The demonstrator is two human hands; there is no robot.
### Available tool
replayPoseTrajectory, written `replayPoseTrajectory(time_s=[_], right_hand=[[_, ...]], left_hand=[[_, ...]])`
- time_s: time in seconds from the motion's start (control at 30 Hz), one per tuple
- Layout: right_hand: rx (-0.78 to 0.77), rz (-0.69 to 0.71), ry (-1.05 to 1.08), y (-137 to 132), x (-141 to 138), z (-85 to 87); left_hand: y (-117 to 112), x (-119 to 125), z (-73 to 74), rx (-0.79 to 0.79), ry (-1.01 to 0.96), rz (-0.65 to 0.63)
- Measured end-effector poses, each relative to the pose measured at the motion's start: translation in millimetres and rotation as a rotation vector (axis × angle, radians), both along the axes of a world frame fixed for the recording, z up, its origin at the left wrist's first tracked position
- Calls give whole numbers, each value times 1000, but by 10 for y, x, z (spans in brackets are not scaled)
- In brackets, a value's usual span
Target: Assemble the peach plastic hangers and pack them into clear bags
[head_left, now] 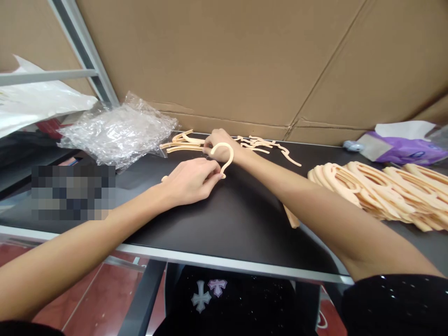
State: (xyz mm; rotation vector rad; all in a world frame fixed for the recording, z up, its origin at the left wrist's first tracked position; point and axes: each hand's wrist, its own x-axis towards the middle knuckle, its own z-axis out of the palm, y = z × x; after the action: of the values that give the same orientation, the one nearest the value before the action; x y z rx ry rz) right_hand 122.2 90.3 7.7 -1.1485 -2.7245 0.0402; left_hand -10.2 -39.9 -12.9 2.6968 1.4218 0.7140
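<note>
A person's left hand (192, 181) pinches a peach hanger (231, 157) over the middle of a black worktop (238, 224), its hook curling upward and opening toward the left end; the fingers hide the body, so its long axis cannot be told. The right hand (220, 140) reaches among loose hanger parts (185, 149) near the back edge, its grip unclear. Stacked hangers (385, 193) lie toward the right end, before a purple tissue pack (392, 151) with unreadable markings.
</note>
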Motion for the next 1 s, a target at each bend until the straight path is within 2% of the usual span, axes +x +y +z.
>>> replayPoseTrajectory(time_s=[0.1, 0.17, 0.27, 0.43, 0.57, 0.73, 0.87, 1.0], right_hand=[[52, -60, 35, -75, 34, 64], [80, -135, 152, -130, 137, 141], [155, -236, 423, -264, 404, 267], [239, -264, 713, -633, 881, 383], [123, -272, 808, -889, 1089, 359], [14, -307, 814, -1004, 1192, 313], [-87, -272, 810, -1018, 1215, 282], [-286, -181, 1025, -1039, 1152, 232]], left_hand=[[13, 4, -4, -2, -24, -5], [28, -12, 4, 21, -47, 6], [57, -53, 32, 88, -96, 36], [102, -97, 59, 251, -181, 9], [100, -74, 31, 229, -185, -69], [65, -38, 36, 295, -225, -60], [58, -19, 45, 195, -182, -124], [39, 29, 38, 113, -165, -179]])
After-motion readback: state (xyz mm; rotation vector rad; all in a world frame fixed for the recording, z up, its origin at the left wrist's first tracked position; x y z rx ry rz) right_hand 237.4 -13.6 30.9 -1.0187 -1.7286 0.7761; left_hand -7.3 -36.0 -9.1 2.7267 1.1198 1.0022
